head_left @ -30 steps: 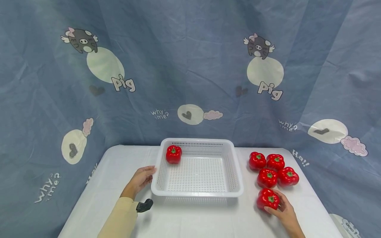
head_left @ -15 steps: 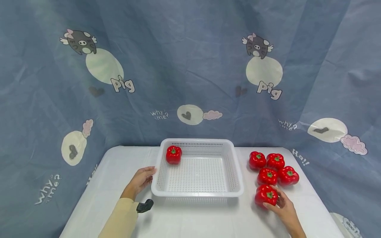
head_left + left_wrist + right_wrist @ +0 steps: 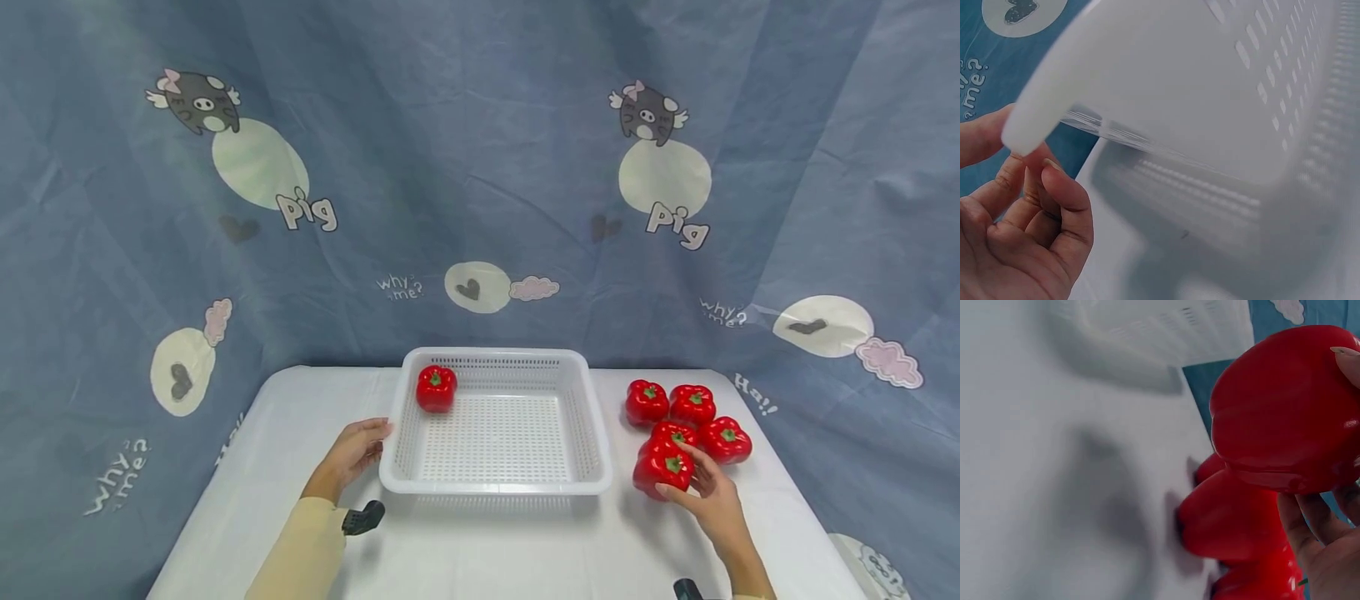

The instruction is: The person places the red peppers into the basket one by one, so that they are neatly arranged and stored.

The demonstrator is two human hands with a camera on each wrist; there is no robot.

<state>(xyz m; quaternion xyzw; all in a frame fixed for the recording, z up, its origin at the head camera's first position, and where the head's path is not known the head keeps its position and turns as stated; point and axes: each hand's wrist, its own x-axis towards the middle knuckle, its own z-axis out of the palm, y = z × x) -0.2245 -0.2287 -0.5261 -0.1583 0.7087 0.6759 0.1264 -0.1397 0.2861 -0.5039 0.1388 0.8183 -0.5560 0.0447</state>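
Note:
My right hand point(image 3: 716, 504) grips a red bell pepper point(image 3: 663, 469) with thumb and fingers around its side. In the right wrist view this pepper point(image 3: 1285, 412) hangs above the tabletop, apart from the peppers below. On the left, my left hand point(image 3: 354, 454) holds the left rim of a white plastic basket point(image 3: 495, 489). The left wrist view shows the fingers point(image 3: 1069, 212) curled under that rim point(image 3: 1029, 122). One red bell pepper point(image 3: 436, 389) sits upright in the basket's back left corner.
Several red bell peppers point(image 3: 724, 440) stand close together at the table's back right; the held one partly hides the front one point(image 3: 676, 431). A white cloth covers the table point(image 3: 525, 550). Behind it hangs a blue printed curtain point(image 3: 480, 167).
My right hand has lifted the bell pepper off the table and moved it away from me and slightly left. The left hand and the basket have stayed in place.

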